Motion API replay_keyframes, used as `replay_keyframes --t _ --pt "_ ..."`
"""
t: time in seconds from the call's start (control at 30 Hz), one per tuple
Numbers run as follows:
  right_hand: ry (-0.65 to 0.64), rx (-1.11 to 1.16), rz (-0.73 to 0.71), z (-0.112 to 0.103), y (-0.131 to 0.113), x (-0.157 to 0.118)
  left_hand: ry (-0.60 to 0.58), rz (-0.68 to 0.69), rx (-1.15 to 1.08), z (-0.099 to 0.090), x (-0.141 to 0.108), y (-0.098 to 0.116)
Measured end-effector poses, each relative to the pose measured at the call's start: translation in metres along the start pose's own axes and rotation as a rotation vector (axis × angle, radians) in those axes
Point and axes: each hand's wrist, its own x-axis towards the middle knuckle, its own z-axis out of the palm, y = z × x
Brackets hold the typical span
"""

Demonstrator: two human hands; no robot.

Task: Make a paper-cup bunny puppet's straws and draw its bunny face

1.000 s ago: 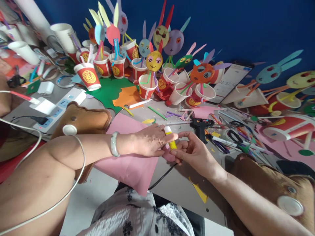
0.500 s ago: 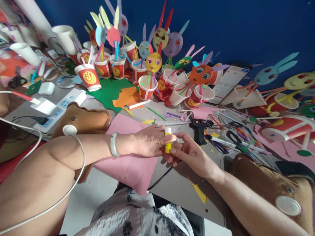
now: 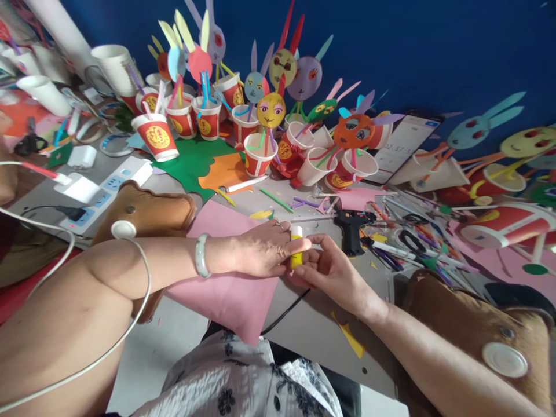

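A small yellow glue stick [image 3: 296,258] with a white top stands roughly upright between my two hands. My left hand [image 3: 263,250], palm down over a sheet of pink paper [image 3: 234,301], closes on its upper part from the left, one finger lying across it. From the right, my right hand [image 3: 336,275] pinches the lower end, with thumb and fingertips around it. Some fingertips behind the stick are hidden. Just past my right hand lies a black glue gun [image 3: 351,231].
Paper cups with rabbit-faced paper figures, such as one with a yellow face [image 3: 271,110], line the back. Pens and scissors [image 3: 410,242] clutter the right. A power strip [image 3: 102,194] lies left, and a white cable [image 3: 145,278] crosses my left arm. A phone [image 3: 402,147] leans at the back.
My right hand's fingers have shifted slightly around the lower end of the glue stick. My left hand and the pink paper look unmoved.
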Motion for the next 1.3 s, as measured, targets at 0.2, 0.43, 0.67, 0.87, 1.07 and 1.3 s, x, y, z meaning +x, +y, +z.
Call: replay_keyframes --t 0.2,0.43,0.67,0.87,1.07,1.3 --pt "-0.030 0.007 -0.013 -0.004 0.008 0.002 -0.007 0.007 -0.029 -0.001 -0.001 0.000" --pt "0.109 0.001 -0.018 -0.002 0.018 0.004 -0.001 0.017 -0.013 -0.002 -0.003 0.000" --pt "0.004 0.039 0.017 0.000 -0.002 -0.003 0.014 -0.011 -0.007 0.000 -0.001 0.000" --pt "0.014 -0.011 -0.006 0.000 0.008 0.001 0.012 0.010 -0.014 0.002 -0.001 0.000" --pt "0.168 -0.027 -0.048 0.004 0.014 0.001 0.039 0.024 -0.009 0.004 -0.003 0.000" --pt "-0.048 -0.001 0.021 0.001 -0.004 -0.003 0.018 0.017 -0.007 0.004 -0.002 0.000"
